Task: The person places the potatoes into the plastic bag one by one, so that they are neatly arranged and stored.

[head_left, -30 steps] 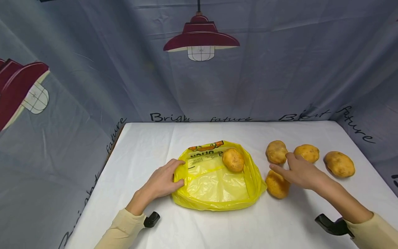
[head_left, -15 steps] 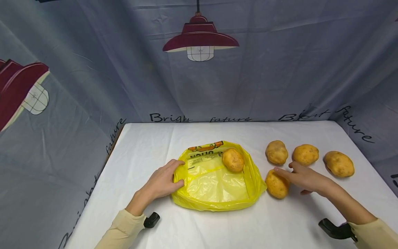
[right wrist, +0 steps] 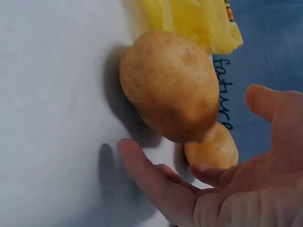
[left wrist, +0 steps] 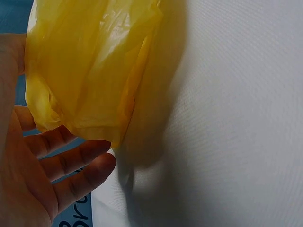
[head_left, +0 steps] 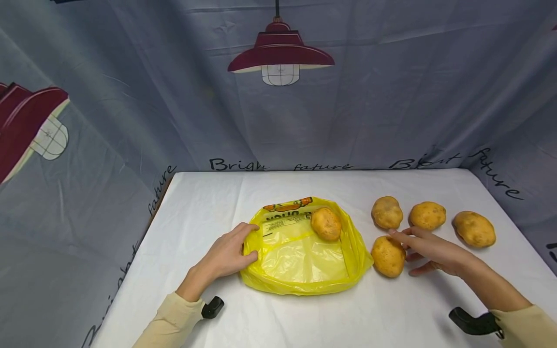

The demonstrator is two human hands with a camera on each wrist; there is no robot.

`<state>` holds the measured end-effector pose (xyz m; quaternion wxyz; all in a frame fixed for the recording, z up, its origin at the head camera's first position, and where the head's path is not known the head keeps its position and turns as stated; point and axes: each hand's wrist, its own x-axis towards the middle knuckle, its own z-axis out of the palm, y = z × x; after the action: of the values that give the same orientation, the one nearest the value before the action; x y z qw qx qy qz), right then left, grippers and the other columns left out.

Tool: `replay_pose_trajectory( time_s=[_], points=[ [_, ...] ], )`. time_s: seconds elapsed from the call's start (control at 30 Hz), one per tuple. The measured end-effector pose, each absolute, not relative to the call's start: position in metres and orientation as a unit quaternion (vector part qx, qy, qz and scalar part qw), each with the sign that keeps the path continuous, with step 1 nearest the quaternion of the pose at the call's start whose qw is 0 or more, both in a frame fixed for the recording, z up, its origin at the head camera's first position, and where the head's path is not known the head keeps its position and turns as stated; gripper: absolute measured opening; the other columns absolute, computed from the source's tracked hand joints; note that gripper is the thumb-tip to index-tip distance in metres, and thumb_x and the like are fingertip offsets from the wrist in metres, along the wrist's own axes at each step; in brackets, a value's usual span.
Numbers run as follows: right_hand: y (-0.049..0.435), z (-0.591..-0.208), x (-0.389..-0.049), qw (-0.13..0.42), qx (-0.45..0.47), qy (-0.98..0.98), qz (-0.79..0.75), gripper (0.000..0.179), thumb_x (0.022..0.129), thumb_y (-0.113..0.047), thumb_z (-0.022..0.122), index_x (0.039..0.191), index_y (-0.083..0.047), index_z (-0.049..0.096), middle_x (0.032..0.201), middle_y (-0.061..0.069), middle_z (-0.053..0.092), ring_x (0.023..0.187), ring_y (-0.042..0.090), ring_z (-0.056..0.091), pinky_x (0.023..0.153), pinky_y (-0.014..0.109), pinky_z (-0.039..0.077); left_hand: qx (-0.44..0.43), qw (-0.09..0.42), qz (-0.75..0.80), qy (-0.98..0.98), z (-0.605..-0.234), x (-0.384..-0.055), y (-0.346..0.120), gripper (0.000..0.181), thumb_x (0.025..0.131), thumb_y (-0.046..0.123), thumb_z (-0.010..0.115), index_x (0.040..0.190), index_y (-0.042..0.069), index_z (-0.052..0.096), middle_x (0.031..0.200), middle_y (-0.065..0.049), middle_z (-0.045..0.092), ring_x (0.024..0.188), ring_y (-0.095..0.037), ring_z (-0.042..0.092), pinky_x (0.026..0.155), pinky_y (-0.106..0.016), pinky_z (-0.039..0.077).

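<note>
A yellow plastic bag [head_left: 304,263] lies with its mouth spread wide, and one potato [head_left: 326,224] sits inside it at the back right. My left hand [head_left: 226,251] holds the bag's left rim, thumb and forefinger hooked over the edge; in the left wrist view the other fingers [left wrist: 78,158] lie loosely along the outside. Beside the bag's right end rests a nearer potato [head_left: 388,257]. My right hand [head_left: 439,251] hovers at that potato's right side, fingers spread and thumb apart. The right wrist view shows a gap between this hand and the potato [right wrist: 170,85].
Three more potatoes stand in a row behind the right hand: a left one [head_left: 387,212], a middle one [head_left: 428,216] and a right one [head_left: 475,229]. A white cloth covers the table [head_left: 209,193]. Grey curtains [head_left: 370,106] printed with lamps hang behind and beside it.
My right hand has drawn back from above the back left potato toward the nearer one, and its fingers have spread. The left hand and the bag have stayed put.
</note>
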<state>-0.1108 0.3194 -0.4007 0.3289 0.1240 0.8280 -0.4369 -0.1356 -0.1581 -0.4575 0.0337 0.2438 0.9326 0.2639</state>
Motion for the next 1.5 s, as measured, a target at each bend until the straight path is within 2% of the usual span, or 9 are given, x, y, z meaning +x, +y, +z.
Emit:
replay_pose_trajectory(
  time_s=[0.13, 0.33, 0.6, 0.8, 0.97, 1.1, 1.3, 1.4, 1.5],
  points=[
    [0.314, -0.402, -0.110, 0.326, 0.120, 0.826, -0.444, 0.090, 0.098, -0.061, 0.049, 0.140, 0.014, 0.022, 0.126, 0.032, 0.041, 0.108, 0.042, 0.049, 0.078, 0.047, 0.057, 0.245, 0.033, 0.263, 0.933, -0.457, -0.136, -0.158, 0.059, 0.081, 0.032, 0.065, 0.137, 0.015, 0.057, 0.128, 0.003, 0.058, 0.106, -0.017, 0.060, 0.090, -0.039, 0.049],
    [0.300, -0.406, -0.111, 0.321, 0.108, 0.837, -0.429, 0.084, 0.096, -0.058, 0.056, 0.133, 0.009, 0.024, 0.126, 0.032, 0.040, 0.106, 0.038, 0.052, 0.076, 0.046, 0.057, 0.246, 0.034, 0.264, 0.932, -0.457, -0.136, -0.157, 0.058, 0.082, 0.032, 0.065, 0.137, 0.015, 0.057, 0.128, 0.003, 0.058, 0.105, -0.016, 0.059, 0.090, -0.039, 0.049],
    [0.281, -0.414, -0.112, 0.299, 0.088, 0.868, -0.388, 0.086, 0.094, -0.050, 0.065, 0.139, 0.012, 0.025, 0.120, 0.028, 0.048, 0.097, 0.033, 0.055, 0.071, 0.044, 0.055, 0.244, 0.035, 0.266, 0.932, -0.458, -0.136, -0.156, 0.059, 0.082, 0.032, 0.064, 0.137, 0.015, 0.057, 0.129, 0.003, 0.058, 0.107, -0.017, 0.059, 0.091, -0.040, 0.049],
    [0.281, -0.414, -0.111, 0.289, 0.093, 0.867, -0.396, 0.074, 0.095, -0.046, 0.064, 0.132, 0.010, 0.032, 0.114, 0.023, 0.051, 0.094, 0.031, 0.055, 0.069, 0.044, 0.054, 0.245, 0.032, 0.264, 0.932, -0.460, -0.137, -0.156, 0.059, 0.081, 0.032, 0.065, 0.137, 0.015, 0.057, 0.129, 0.004, 0.058, 0.107, -0.016, 0.059, 0.091, -0.039, 0.049],
    [0.285, -0.409, -0.109, 0.294, 0.097, 0.853, -0.420, 0.072, 0.096, -0.046, 0.063, 0.133, 0.008, 0.035, 0.115, 0.022, 0.052, 0.094, 0.030, 0.056, 0.071, 0.044, 0.055, 0.246, 0.034, 0.264, 0.932, -0.459, -0.136, -0.156, 0.059, 0.082, 0.032, 0.065, 0.137, 0.015, 0.057, 0.129, 0.003, 0.058, 0.106, -0.016, 0.059, 0.090, -0.038, 0.049],
    [0.289, -0.403, -0.108, 0.300, 0.098, 0.838, -0.444, 0.077, 0.096, -0.048, 0.062, 0.138, 0.009, 0.032, 0.124, 0.026, 0.050, 0.101, 0.033, 0.057, 0.075, 0.045, 0.056, 0.244, 0.034, 0.263, 0.933, -0.458, -0.137, -0.157, 0.059, 0.082, 0.032, 0.065, 0.137, 0.015, 0.057, 0.129, 0.003, 0.058, 0.106, -0.016, 0.059, 0.090, -0.039, 0.049],
    [0.298, -0.394, -0.110, 0.308, 0.098, 0.821, -0.472, 0.092, 0.097, -0.050, 0.059, 0.149, 0.013, 0.016, 0.136, 0.034, 0.041, 0.112, 0.038, 0.054, 0.080, 0.049, 0.056, 0.245, 0.033, 0.263, 0.933, -0.458, -0.137, -0.158, 0.058, 0.082, 0.032, 0.065, 0.137, 0.015, 0.057, 0.128, 0.004, 0.058, 0.105, -0.016, 0.059, 0.090, -0.039, 0.049],
    [0.300, -0.389, -0.111, 0.312, 0.098, 0.813, -0.482, 0.095, 0.098, -0.049, 0.057, 0.151, 0.014, 0.010, 0.140, 0.037, 0.036, 0.117, 0.041, 0.050, 0.082, 0.050, 0.056, 0.245, 0.032, 0.263, 0.933, -0.458, -0.136, -0.158, 0.058, 0.082, 0.032, 0.065, 0.137, 0.016, 0.057, 0.128, 0.004, 0.058, 0.104, -0.015, 0.059, 0.089, -0.038, 0.049],
    [0.302, -0.386, -0.112, 0.320, 0.097, 0.800, -0.498, 0.093, 0.099, -0.048, 0.055, 0.152, 0.013, 0.008, 0.140, 0.035, 0.037, 0.115, 0.039, 0.051, 0.083, 0.048, 0.056, 0.245, 0.031, 0.265, 0.932, -0.458, -0.136, -0.159, 0.058, 0.082, 0.032, 0.065, 0.137, 0.016, 0.057, 0.128, 0.004, 0.058, 0.104, -0.015, 0.059, 0.089, -0.038, 0.049]
  ],
)
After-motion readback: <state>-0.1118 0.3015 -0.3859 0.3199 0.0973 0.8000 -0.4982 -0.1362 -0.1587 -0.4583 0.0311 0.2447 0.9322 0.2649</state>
